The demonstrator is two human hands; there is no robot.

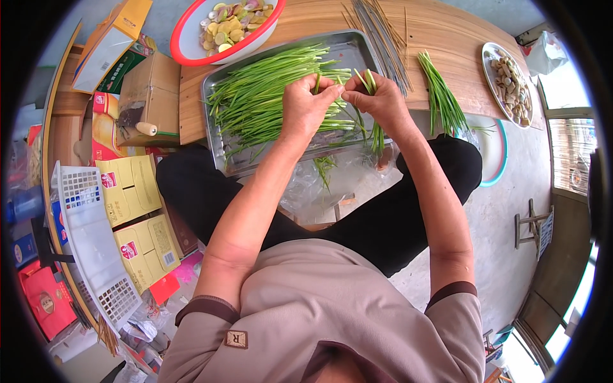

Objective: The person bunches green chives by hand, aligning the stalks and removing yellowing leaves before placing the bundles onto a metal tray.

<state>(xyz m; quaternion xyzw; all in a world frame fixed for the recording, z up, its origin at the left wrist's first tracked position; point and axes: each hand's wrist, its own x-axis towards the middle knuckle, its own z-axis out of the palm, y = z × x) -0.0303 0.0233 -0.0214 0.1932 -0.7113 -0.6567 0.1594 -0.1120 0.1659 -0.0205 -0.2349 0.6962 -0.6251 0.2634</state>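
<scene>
A metal tray (357, 52) reaches over my lap from the wooden table, with a thick layer of green garlic chives (268, 95) in it. My right hand (380, 100) grips a few chives (368, 81); their pale ends stick up past the fingers and their green leaves hang below. Close beside it, my left hand (309, 103) has thumb and forefinger pinched together, with a thin green chive stalk at the fingers. The fingertips of both hands almost meet above the tray's right part. What lies exactly between them is too small to make out.
Thin skewers (383, 43) lie behind the tray, beside a chive bundle (440, 93). A red-rimmed basin (177, 40) holds sliced vegetables; an oval plate (488, 52) bears cut pieces. Cardboard boxes (153, 91) and a white plastic basket (88, 239) stand left. A plastic bag (306, 189) hangs below the tray.
</scene>
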